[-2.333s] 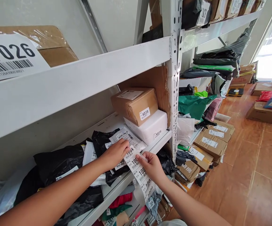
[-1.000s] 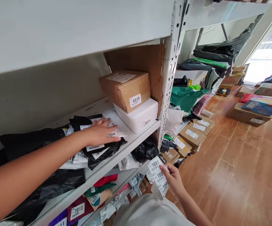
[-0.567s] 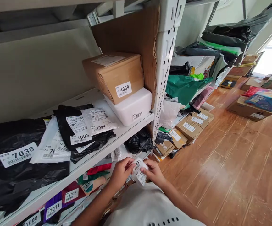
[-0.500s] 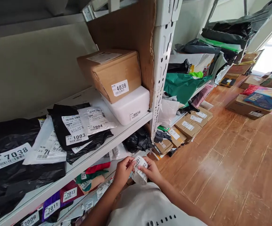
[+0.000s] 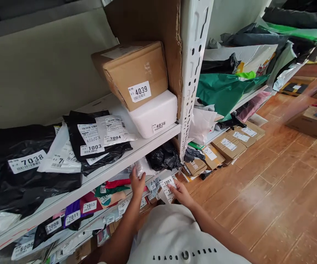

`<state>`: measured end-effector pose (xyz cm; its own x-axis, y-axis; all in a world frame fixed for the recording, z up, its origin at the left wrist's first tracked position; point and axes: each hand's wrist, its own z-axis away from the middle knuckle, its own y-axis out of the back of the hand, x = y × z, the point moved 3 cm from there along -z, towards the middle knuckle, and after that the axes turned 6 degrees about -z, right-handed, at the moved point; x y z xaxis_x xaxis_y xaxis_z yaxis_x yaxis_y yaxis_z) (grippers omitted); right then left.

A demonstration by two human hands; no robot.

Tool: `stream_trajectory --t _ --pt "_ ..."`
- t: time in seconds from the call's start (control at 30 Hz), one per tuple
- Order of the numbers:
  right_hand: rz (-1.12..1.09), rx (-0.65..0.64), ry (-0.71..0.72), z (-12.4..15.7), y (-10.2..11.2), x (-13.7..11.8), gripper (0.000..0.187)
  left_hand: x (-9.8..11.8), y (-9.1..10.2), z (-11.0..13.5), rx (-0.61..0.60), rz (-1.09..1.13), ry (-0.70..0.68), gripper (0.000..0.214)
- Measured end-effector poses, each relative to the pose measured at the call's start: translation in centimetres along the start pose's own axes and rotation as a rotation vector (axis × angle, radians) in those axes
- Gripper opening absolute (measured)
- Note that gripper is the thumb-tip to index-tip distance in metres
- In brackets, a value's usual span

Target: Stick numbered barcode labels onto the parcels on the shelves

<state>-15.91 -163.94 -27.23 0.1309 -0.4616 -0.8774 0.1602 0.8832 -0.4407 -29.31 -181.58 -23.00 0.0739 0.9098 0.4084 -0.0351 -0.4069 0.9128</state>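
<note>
My right hand [image 5: 180, 192] pinches a strip of white number labels [image 5: 167, 186] between thumb and fingers, in front of the lower shelf. The top label reads 1001, and the strip's lower end hangs down. Just left of it, my left hand [image 5: 137, 183] reaches under the upper shelf board, thumb and fingers apart. It is at a clear and whitish plastic package [image 5: 142, 165]; whether the fingertips touch it I cannot tell. A crumpled black plastic bag [image 5: 165, 157] lies to the right of that package.
On the upper shelf [image 5: 147, 145] stand a cardboard box labelled 4039 [image 5: 142, 77], a white box labelled 4038 [image 5: 158, 113] and black parcels [image 5: 100, 157]. Numbered parcels [image 5: 89, 206] fill the lower shelf. A white perforated post [image 5: 194, 73] rises at right, beside cardboard boxes [image 5: 229, 143].
My left hand has let go of the label strip and moved left and up to the plastic package. The strip stays in my right hand. The view has shifted a little.
</note>
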Motion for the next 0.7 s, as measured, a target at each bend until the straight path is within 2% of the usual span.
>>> stream_trajectory --t 0.1,0.23,0.37,0.47,0.57,0.7 --pt "0.028 -0.037 0.009 0.8 0.0 0.0 0.037 1.8 -1.3 0.7 0.024 0.053 -0.053 0.057" --pt "-0.045 -0.065 -0.037 0.9 -0.4 -0.1 0.048 5.0 -1.9 1.5 0.030 0.039 -0.120 0.063" --pt "0.029 -0.083 -0.042 0.4 -0.7 0.3 0.041 5.7 -2.4 1.9 0.034 0.000 -0.111 0.064" --pt "0.159 -0.031 0.040 -0.1 -0.6 0.2 0.038 4.9 -2.5 1.9 0.022 -0.030 -0.144 0.063" --pt "0.247 -0.029 0.136 -0.4 -0.9 -0.2 0.036 2.8 -1.2 1.0 0.015 -0.039 -0.120 0.050" --pt "0.188 -0.089 0.042 -0.5 -1.3 0.9 0.033 -1.0 1.7 -1.1 0.018 -0.081 -0.065 0.041"
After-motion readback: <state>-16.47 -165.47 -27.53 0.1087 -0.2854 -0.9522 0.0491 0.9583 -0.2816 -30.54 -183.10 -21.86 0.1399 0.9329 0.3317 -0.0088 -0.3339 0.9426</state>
